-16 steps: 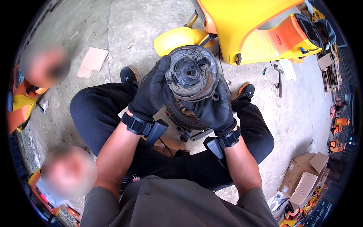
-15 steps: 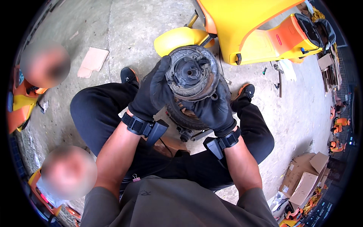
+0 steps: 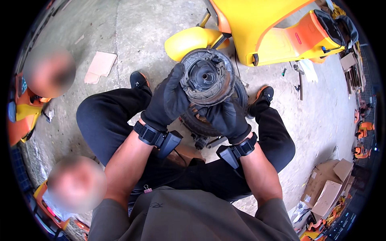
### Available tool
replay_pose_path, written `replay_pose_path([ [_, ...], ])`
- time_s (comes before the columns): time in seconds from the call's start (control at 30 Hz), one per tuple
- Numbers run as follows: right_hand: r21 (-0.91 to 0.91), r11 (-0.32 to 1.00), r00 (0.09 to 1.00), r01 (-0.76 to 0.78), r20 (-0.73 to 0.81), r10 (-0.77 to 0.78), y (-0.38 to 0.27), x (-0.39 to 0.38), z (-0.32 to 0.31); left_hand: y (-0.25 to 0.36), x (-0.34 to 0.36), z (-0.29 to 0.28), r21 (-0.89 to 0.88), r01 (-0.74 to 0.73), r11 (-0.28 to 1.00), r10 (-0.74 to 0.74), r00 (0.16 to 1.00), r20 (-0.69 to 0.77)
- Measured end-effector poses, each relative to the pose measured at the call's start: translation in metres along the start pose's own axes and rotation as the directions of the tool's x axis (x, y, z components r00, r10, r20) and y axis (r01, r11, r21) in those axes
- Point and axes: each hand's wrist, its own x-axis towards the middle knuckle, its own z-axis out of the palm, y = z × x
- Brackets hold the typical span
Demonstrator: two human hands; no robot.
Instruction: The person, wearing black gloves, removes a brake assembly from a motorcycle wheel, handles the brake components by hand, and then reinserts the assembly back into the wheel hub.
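Both my hands wear black gloves and grip a round, dirty grey brake drum plate (image 3: 207, 76) held up in front of me. My left hand (image 3: 169, 100) clasps its left rim. My right hand (image 3: 225, 118) supports it from below on the right. Its face shows a central hub hole and brake shoes. Under it a black scooter wheel with tyre (image 3: 241, 94) lies on the ground between my legs. Black sensor bands sit on both wrists.
A yellow and orange scooter body (image 3: 273, 36) stands just beyond the wheel, with a yellow mudguard (image 3: 189, 40). A cardboard scrap (image 3: 100, 66) lies at the left on the concrete. Cardboard boxes (image 3: 325, 188) sit at the lower right. Two people are at the left.
The drum plate has tilted slightly in my hands; otherwise my hands and the wheel keep the same place.
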Motion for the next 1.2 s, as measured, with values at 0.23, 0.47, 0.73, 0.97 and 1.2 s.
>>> replay_pose_path([
  [0.23,-0.931,0.341,0.976,0.130,0.060,-0.210,0.001,-0.005,0.003,-0.001,0.001,0.008,-0.201,0.055,0.978,-0.043,0.997,0.068],
  [0.47,0.153,0.988,0.999,0.022,-0.031,-0.017,-0.003,0.000,0.010,0.004,0.003,0.007,-0.151,0.040,0.988,-0.027,0.996,0.088],
  [0.73,-0.043,0.999,0.997,0.018,-0.072,-0.021,-0.007,-0.006,0.024,0.009,0.001,-0.009,-0.018,-0.009,1.000,0.011,0.994,0.113],
  [0.97,-0.028,0.998,0.991,0.058,-0.116,-0.061,-0.001,-0.002,0.004,0.007,0.003,-0.004,-0.035,-0.026,0.999,0.028,0.998,0.049],
  [1.2,-0.509,0.845,0.970,0.163,-0.074,-0.231,0.012,-0.002,-0.003,0.000,-0.003,0.008,-0.193,0.026,0.981,-0.013,0.998,0.069],
])
